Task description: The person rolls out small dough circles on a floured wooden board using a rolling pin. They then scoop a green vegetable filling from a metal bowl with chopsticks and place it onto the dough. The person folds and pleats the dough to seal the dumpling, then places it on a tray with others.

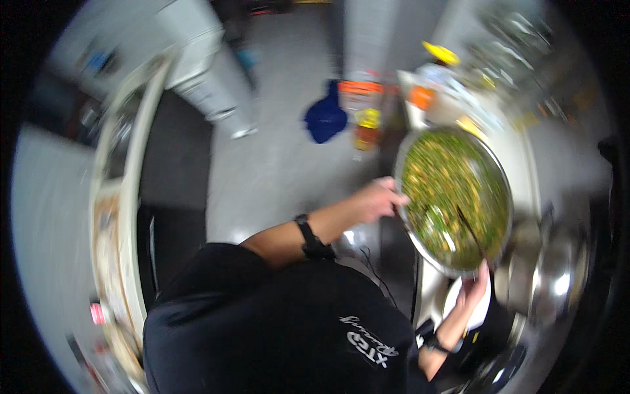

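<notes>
A large metal mixing bowl (505, 197) is held tilted over the counter's edge. Inside lies a mix of chopped green and yellowish food (443, 177), glossy with liquid. My left hand (379, 199) grips the rim on the near left side, thumb over the edge. At the lower rim, my right hand (475, 285) holds the bowl from the other side. A thin dark utensil (470, 229), perhaps chopsticks, rests in the bowl, its end reaching my right hand; whether the fingers pinch it is unclear. Both wrists wear dark bands.
A white counter (517, 167) runs along the right, with a yellow-topped container (440, 54) and a blurred metal pot (556, 280). A white dish (482, 308) sits under my right forearm. On the floor stand a yellow-capped bottle (367, 130) and a dark blue object (325, 118).
</notes>
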Available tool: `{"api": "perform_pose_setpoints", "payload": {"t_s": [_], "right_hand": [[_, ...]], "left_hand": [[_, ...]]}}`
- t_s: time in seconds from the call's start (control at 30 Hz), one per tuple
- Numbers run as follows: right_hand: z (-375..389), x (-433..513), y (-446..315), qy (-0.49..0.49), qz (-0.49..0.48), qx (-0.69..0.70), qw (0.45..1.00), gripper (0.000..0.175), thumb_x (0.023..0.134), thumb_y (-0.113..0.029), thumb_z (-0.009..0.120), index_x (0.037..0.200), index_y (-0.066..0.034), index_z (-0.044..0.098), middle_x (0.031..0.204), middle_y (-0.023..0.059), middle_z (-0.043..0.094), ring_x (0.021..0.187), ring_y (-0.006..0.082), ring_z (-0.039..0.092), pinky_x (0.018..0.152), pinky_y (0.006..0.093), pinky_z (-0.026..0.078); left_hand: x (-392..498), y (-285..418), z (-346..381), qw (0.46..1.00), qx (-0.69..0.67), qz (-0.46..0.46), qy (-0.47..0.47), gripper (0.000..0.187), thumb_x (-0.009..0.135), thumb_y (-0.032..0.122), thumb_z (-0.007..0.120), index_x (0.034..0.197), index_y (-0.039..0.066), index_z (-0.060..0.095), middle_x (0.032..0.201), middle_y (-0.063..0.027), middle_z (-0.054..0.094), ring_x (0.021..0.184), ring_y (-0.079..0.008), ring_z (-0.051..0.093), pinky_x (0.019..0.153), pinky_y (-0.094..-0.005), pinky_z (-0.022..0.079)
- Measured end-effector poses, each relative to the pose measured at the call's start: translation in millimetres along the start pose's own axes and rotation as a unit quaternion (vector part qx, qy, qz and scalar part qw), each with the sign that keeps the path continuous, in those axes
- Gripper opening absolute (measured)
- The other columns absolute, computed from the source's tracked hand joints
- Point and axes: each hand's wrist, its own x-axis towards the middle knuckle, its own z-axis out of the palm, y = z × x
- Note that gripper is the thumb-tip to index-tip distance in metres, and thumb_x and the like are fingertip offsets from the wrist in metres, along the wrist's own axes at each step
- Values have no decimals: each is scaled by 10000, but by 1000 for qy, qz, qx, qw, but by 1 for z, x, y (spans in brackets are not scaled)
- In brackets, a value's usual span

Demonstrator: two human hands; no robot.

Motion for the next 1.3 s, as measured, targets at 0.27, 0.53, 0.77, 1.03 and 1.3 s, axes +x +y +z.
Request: {"api": "perform_pose_setpoints", "payload": {"t_s": [0.27, 0.53, 0.77, 1.03, 1.3], "right_hand": [[48, -29, -83, -176, 43, -105, 978, 395, 907, -191, 651, 1226, -3, 515, 1208, 127, 582, 1079, 202, 567, 928, 346, 470], [148, 55, -135, -420, 147, -173, 879, 265, 896, -197, 668, 1111, -72, 578, 942, -1, 614, 784, 67, 572, 609, 188, 469], [209, 106, -154, -569, 217, -199, 768, 283, 915, -180, 635, 1153, -42, 568, 1085, 64, 640, 955, 165, 630, 814, 297, 530], [231, 155, -139, -650, 241, -180, 698, 310, 903, -205, 650, 1162, -50, 578, 1109, 34, 638, 973, 138, 608, 838, 293, 491], [237, 172, -121, -682, 244, -161, 670, 348, 940, -236, 588, 1229, -47, 544, 1212, 39, 601, 1110, 176, 561, 956, 346, 433]], "left_hand": [[-156, 14, 42, 985, -72, 109, 112, 271, 877, 91, 623, 1141, 71, 561, 1022, -34, 624, 944, -164, 596, 829, -356, 496], [-194, -1, 149, 915, -81, 230, 320, 295, 876, 173, 641, 1158, 119, 574, 1003, 19, 606, 910, -100, 559, 795, -282, 466], [-175, -34, 247, 832, -129, 321, 433, 309, 889, 170, 614, 1183, 90, 561, 1118, -26, 604, 1017, -147, 566, 901, -356, 466], [-127, -60, 283, 757, -118, 372, 524, 305, 888, 150, 628, 1172, 57, 566, 1091, -43, 627, 1003, -153, 579, 867, -337, 469], [-110, -77, 296, 750, -63, 397, 525, 253, 892, 174, 632, 1131, 99, 599, 1081, 9, 622, 974, -108, 557, 869, -302, 444]]}}
